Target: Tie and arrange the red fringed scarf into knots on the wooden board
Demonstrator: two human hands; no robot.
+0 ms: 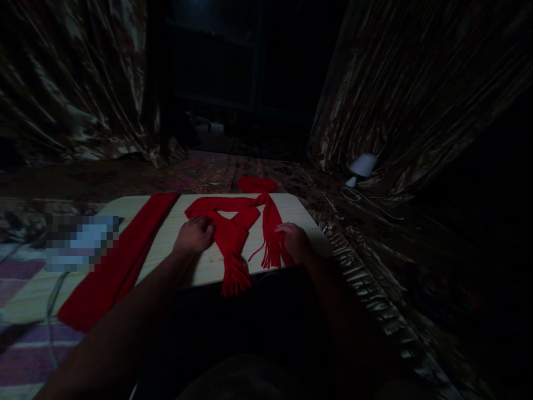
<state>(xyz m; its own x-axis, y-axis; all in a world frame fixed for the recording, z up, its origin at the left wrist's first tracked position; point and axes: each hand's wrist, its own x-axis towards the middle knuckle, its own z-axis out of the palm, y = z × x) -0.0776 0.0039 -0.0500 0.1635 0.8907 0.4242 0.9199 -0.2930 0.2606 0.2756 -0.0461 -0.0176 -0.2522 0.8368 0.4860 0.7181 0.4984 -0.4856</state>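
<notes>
On the pale wooden board [291, 208], near its front edge, a looped red scarf [233, 222] lies in a rough triangle. Its two fringed tails hang toward the near side. The left hand [194, 236] sits at the scarf's left side with fingers curled onto the cloth; in the dim light I cannot tell whether they pinch it. The right hand [295, 241] lies on the right tail, fingers together and flat on the fringe. A folded red scarf [120, 261] stretches along the board's left part. A small red bundle [257, 184] sits at the far edge. A white lamp [363, 165] stands far right by the curtains [416, 83].
</notes>
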